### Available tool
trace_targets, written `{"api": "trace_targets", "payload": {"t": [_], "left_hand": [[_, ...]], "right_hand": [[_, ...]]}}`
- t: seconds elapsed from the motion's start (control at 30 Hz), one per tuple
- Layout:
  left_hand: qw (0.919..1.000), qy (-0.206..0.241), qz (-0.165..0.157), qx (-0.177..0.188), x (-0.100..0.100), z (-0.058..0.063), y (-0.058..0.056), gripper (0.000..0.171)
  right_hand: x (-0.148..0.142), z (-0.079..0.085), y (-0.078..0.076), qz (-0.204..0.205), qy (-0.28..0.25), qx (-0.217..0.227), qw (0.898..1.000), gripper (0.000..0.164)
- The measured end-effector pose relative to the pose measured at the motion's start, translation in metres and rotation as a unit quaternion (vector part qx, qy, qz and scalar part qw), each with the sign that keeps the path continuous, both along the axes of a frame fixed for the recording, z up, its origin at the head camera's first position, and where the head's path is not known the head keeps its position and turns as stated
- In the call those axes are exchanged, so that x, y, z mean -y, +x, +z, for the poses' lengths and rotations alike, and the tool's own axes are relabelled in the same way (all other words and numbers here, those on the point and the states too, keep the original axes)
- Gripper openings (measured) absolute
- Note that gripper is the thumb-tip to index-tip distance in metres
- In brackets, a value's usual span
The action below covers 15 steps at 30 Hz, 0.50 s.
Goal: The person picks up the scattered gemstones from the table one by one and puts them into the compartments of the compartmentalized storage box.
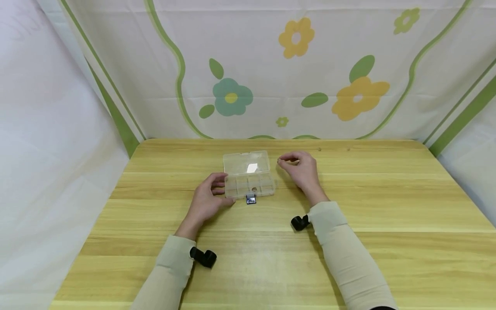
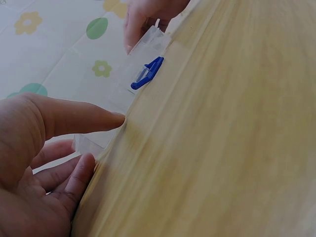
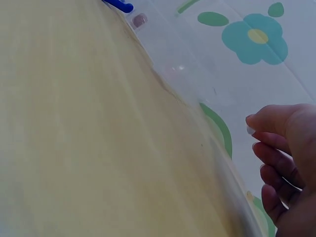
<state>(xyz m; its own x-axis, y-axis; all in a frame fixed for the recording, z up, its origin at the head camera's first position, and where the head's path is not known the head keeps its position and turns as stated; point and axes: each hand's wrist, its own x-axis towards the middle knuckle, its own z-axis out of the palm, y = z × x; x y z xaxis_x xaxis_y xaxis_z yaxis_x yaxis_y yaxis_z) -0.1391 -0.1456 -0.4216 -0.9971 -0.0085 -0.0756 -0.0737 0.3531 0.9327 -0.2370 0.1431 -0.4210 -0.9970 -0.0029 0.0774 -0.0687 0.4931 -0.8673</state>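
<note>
A clear plastic compartment box (image 1: 230, 186) lies on the table with its lid (image 1: 236, 162) raised at the back. Its blue latch (image 1: 251, 199) hangs open at the front, and a small brownish piece (image 1: 254, 189) shows in one front compartment. My left hand (image 1: 207, 198) holds the box's left end, thumb at the front corner, fingers along the side. To the right of the box and off it, my right hand (image 1: 301, 170) has thumb and index fingertip together. A tiny whitish piece (image 3: 251, 130) appears pinched there; its kind is too small to tell.
The wooden table (image 1: 255, 267) extends around the box and both forearms. A white curtain (image 1: 267, 73) with printed flowers hangs behind the table's back edge. Black wrist cameras (image 1: 203, 257) are strapped to both sleeves.
</note>
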Motion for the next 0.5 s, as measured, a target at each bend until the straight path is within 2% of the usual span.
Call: {"api": "trace_targets", "payload": {"t": [0.5], "left_hand": [[1.0, 0.001, -0.002, -0.001, 0.0, 0.001, 0.0, 0.078]], "right_hand": [[0.015, 0.004, 0.004, 0.035, -0.011, -0.041, 0.999, 0.016]]}}
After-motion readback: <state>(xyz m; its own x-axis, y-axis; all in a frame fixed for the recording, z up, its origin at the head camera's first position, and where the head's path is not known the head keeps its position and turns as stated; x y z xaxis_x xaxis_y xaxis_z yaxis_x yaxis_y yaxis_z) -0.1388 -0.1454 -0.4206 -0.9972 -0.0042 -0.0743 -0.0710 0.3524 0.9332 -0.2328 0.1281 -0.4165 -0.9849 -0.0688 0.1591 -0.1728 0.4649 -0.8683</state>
